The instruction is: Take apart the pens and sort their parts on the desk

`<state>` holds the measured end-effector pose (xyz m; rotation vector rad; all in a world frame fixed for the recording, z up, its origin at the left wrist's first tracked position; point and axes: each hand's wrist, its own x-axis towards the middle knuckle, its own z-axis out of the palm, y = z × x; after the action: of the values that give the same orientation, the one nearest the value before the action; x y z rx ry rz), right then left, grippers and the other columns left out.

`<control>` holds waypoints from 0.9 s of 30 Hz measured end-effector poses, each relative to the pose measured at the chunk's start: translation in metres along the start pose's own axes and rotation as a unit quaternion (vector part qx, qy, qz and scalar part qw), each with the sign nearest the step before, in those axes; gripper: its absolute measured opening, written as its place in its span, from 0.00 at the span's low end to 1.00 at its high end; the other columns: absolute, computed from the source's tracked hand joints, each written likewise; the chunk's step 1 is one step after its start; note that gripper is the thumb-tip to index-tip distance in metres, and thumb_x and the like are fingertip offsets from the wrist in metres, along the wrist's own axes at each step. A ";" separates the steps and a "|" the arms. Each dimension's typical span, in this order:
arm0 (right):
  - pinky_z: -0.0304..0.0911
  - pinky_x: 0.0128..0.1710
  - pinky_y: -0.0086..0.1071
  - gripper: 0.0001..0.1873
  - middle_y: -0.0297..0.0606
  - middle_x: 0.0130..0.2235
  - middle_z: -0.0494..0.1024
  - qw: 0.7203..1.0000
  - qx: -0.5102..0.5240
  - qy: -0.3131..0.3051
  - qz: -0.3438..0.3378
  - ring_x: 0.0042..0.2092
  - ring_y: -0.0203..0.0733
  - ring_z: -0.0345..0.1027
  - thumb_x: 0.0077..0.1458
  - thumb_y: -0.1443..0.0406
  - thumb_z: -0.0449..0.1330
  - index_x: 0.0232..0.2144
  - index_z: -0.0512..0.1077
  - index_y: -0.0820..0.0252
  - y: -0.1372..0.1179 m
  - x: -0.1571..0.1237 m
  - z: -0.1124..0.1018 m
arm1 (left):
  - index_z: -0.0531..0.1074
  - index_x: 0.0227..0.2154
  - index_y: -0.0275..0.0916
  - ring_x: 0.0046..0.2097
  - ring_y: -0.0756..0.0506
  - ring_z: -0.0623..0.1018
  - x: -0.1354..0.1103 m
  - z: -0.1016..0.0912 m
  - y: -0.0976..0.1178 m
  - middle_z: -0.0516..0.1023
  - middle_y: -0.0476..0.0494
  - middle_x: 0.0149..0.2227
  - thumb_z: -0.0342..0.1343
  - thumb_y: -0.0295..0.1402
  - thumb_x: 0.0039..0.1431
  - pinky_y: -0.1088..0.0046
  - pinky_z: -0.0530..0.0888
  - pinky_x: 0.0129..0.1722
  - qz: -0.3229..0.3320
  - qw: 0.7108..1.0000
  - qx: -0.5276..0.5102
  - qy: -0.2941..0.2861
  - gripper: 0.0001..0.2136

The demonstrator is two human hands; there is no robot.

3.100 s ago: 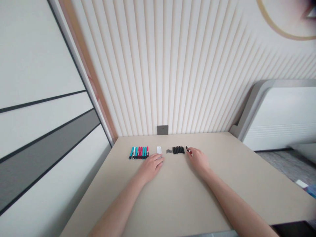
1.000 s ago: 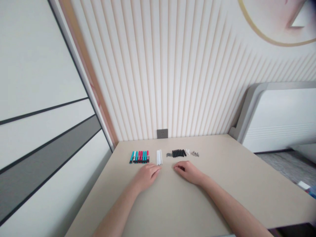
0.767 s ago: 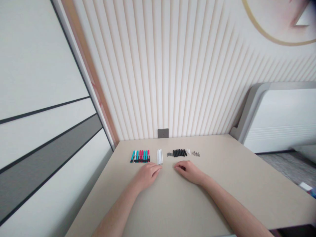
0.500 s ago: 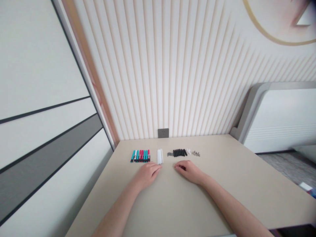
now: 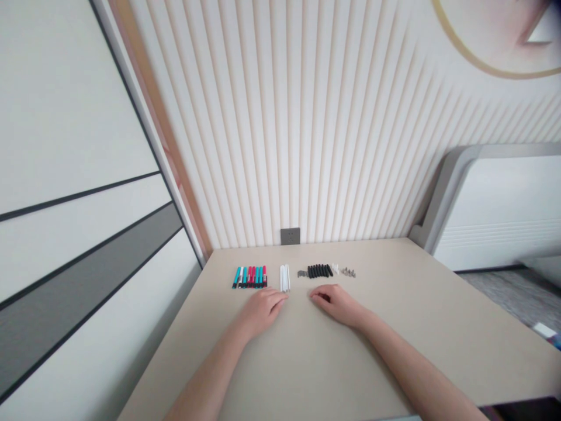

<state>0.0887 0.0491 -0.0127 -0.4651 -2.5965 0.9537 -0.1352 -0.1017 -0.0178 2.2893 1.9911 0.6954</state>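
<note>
Both my hands rest palm down on the beige table. My left hand lies flat with fingers together, its tips just below a bundle of white tubes. My right hand lies with fingers loosely curled, empty, just in front of a row of black caps. Left of the tubes lies a row of teal and pink pens. Small grey bits sit left of the caps; white bits and small metal parts lie to their right.
A ribbed wall with a grey socket rises behind the table. A panelled wall runs along the left. A white and grey unit stands at the right, beyond the table's corner.
About three seconds ago my right hand was up at the right end of the black caps on a small red and black part; it has since drawn back towards me. Hands have been still for the last second.
</note>
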 end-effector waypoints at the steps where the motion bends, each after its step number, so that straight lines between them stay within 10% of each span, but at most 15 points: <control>1: 0.62 0.36 0.29 0.17 0.35 0.31 0.78 1.000 0.002 -0.001 0.000 0.33 0.40 0.69 0.63 0.60 0.50 0.30 0.75 0.58 0.000 0.000 0.000 | 0.75 0.46 0.43 0.44 0.45 0.77 0.000 0.000 0.000 0.80 0.44 0.43 0.45 0.32 0.68 0.67 0.73 0.47 0.001 1.000 0.001 0.003 0.14; 14: 0.63 0.39 0.29 0.16 0.35 0.35 0.79 1.000 0.014 0.001 -0.004 0.36 0.40 0.71 0.63 0.61 0.50 0.32 0.76 0.58 -0.002 -0.002 -0.002 | 0.75 0.39 0.41 0.45 0.41 0.76 0.002 -0.002 -0.022 0.78 0.42 0.41 0.48 0.28 0.63 0.60 0.71 0.49 -0.135 0.976 0.103 0.135 0.10; 27: 0.61 0.38 0.30 0.15 0.36 0.34 0.79 1.000 0.011 -0.004 -0.017 0.35 0.39 0.70 0.63 0.61 0.50 0.33 0.76 0.58 0.002 -0.002 -0.002 | 0.77 0.44 0.38 0.45 0.38 0.73 -0.007 -0.002 -0.038 0.74 0.39 0.43 0.55 0.31 0.58 0.62 0.71 0.46 -0.253 0.937 0.230 0.071 0.12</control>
<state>0.0919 0.0508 -0.0124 -0.4118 -2.5890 0.9739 -0.1719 -0.1018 -0.0294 1.7860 2.9057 0.3842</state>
